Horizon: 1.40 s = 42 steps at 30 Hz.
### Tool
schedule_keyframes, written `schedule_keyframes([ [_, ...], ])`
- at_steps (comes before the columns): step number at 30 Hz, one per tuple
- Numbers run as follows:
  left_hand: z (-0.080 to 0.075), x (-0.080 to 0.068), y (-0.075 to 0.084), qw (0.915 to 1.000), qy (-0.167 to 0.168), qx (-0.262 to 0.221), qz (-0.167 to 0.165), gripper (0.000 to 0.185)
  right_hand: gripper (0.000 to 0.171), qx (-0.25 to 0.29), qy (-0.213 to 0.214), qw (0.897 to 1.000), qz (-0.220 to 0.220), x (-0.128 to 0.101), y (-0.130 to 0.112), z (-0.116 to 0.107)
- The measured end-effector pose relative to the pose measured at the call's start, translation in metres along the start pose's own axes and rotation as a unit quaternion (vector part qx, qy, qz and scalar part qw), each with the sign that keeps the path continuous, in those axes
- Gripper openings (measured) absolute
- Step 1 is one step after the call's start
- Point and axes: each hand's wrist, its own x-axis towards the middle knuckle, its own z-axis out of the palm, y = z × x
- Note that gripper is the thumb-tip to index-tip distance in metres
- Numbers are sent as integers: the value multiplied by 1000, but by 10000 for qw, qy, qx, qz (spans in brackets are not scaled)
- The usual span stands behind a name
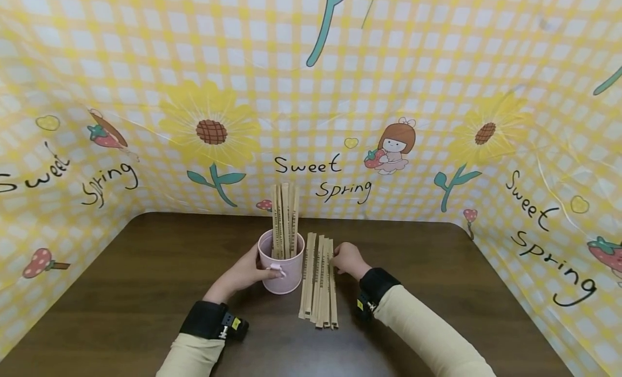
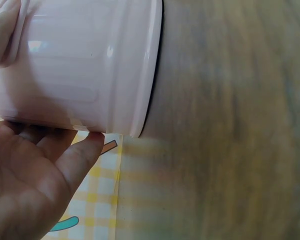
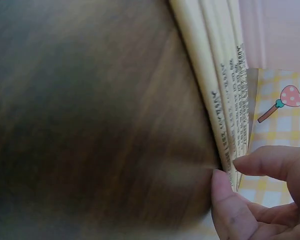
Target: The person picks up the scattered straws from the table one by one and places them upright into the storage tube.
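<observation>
blurred table (image 3: 90, 125) behind right hand (image 3: 255, 200), sticks (image 3: 225, 100)

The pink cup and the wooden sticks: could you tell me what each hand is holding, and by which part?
The left hand grips the pink cup by its side wall. The right hand pinches the flat wooden sticks at their far end, on the outermost stick.

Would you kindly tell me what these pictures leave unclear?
- Print on the wooden sticks: too small in the head view, blurred in the right wrist view.
- Pink cup bottom inside: hidden by its wall and standing sticks.
- Left hand fingertips: behind the cup.
- Right hand grip: fingers partly cut off.
</observation>
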Motion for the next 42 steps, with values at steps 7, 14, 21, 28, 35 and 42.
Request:
schedule_keyframes([
  [7, 1, -3, 1, 9999, 22, 88, -81, 108, 55, -257, 82, 9996, 83, 0, -1, 3],
  [14, 2, -2, 0, 9999, 13, 123, -16, 105, 53, -202, -162, 9996, -132, 16, 12, -1],
  [21, 3, 0, 1, 9999, 36, 103, -96, 106, 52, -317, -277, 9987, 300, 5, -6, -20],
  [28, 3, 2, 1, 10000, 3, -37, -90, 108, 16, -223, 342, 9991, -141, 14, -28, -52],
  [35, 2, 0, -2, 10000, -16, -88, -7, 108, 39, 609, 1670, 9693, -1696, 7, -95, -75],
  [42, -2, -3, -1, 10000, 35, -21, 50, 109, 42, 1890, 2250, 9189, -2630, -14, -151, -77],
])
